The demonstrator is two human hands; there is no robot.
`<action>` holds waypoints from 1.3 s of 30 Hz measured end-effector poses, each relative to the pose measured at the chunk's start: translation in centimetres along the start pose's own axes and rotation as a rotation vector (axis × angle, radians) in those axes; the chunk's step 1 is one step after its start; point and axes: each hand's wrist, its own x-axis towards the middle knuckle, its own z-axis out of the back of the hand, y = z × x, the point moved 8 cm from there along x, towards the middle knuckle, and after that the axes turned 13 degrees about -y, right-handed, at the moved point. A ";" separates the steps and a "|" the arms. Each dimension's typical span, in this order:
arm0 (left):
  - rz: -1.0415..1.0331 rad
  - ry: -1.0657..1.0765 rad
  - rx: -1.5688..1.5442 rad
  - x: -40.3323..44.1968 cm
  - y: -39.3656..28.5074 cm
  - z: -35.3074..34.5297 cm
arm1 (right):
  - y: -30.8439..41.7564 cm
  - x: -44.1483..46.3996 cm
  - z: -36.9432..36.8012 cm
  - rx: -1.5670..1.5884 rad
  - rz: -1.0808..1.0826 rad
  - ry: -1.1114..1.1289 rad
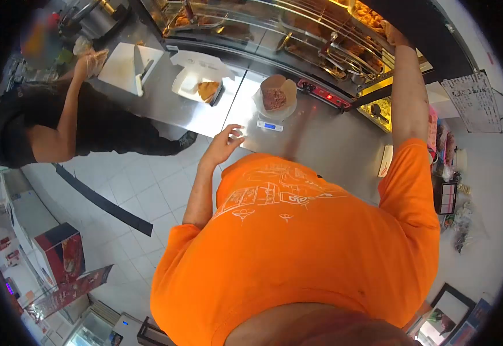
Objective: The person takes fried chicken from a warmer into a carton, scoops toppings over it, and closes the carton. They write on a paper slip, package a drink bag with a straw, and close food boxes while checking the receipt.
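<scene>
My left hand point(223, 146) hovers by the counter's front edge, fingers apart and holding nothing. Closest to it is a small digital scale point(270, 125) with a blue display. On the scale rests a paper-lined container point(286, 87) of reddish-brown food point(274, 99). My right arm stretches up into the lit food display cabinet point(297, 36). There my right hand point(397, 36) is beside a tray of golden fried food point(369, 17); its fingers are mostly hidden, so its grip cannot be made out.
An opened white takeaway box point(196, 78) with a golden piece of food stands on the steel counter point(326, 124). Farther left lie a white cutting board point(125, 70) and a knife point(139, 68). A co-worker in black point(101, 118) stands there, a hand in a clear glove. Red-lit controls point(323, 95) line the cabinet base.
</scene>
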 end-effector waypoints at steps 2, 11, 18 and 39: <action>-0.008 0.017 0.023 0.4 0.6 0.0 | -0.6 -0.4 0.2 0.015 -0.022 -0.021; -0.020 0.127 0.047 1.3 -0.3 -3.6 | 1.9 -13.6 4.8 0.621 -0.177 -0.641; -0.028 0.167 0.109 0.6 0.8 -4.0 | 19.8 -28.2 -16.6 1.501 -0.871 0.705; 0.049 -0.121 0.094 3.4 4.7 -2.0 | 4.5 -10.7 4.6 -0.139 -0.214 -0.190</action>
